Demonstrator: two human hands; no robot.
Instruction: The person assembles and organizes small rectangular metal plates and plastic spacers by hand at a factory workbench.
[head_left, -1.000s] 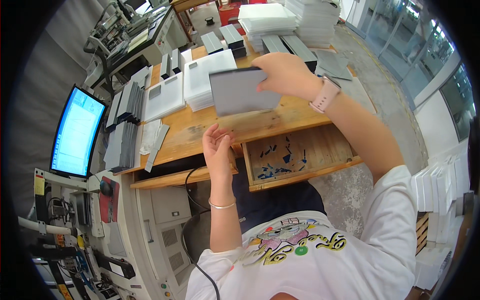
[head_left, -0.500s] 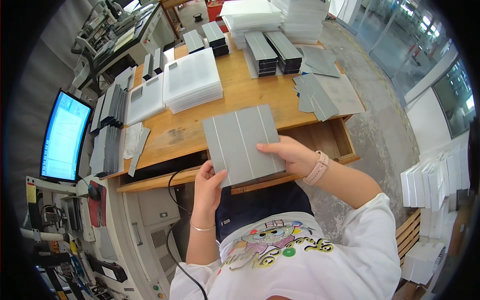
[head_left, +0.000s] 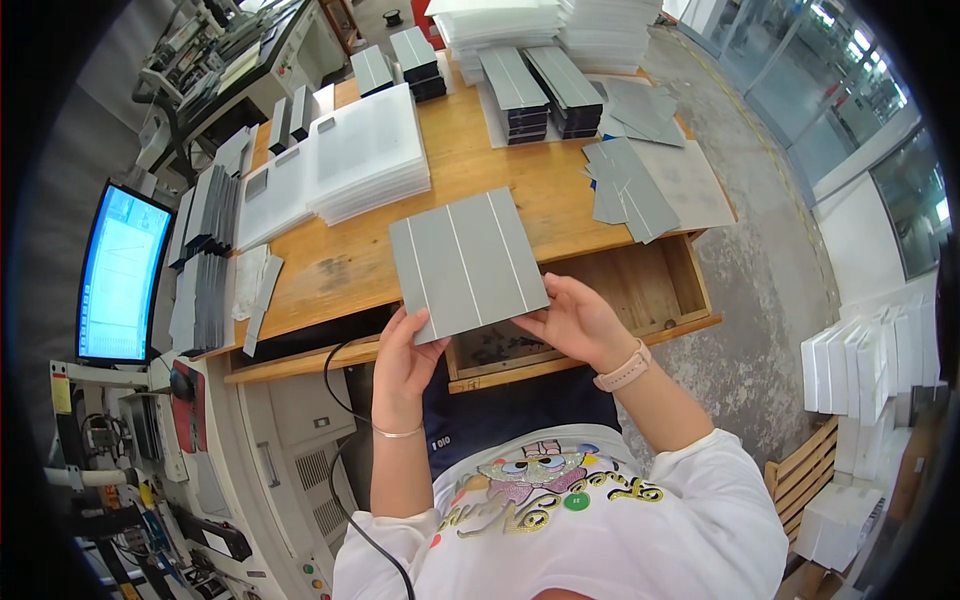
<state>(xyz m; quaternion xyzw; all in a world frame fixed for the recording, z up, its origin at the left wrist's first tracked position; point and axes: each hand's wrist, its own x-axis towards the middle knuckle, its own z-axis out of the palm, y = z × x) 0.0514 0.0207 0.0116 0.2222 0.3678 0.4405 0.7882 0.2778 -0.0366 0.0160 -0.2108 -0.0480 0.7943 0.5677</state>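
A square grey solar cell [head_left: 468,262] with three thin pale lines is held flat between my hands, above the front edge of the wooden table. My left hand [head_left: 402,358] pinches its near left corner, thumb on top. At the near right corner, my right hand [head_left: 580,318] grips the same cell from the side and below. Loose grey cells [head_left: 628,190] lie fanned out at the table's right. Farther back stand two piles of narrow grey strips [head_left: 517,80], dark along their sides.
The wooden table [head_left: 470,140] carries a stack of white sheets [head_left: 368,150] at left, beside upright bundles of grey strips [head_left: 203,290]. Below the table edge an open drawer [head_left: 655,272] juts toward me. A lit monitor [head_left: 122,275] stands left, white boxes [head_left: 860,370] right.
The cell has moved slightly away from me and left. My right hand has slid from the cell's right side down to its near right corner, its thumb leaving the top face.
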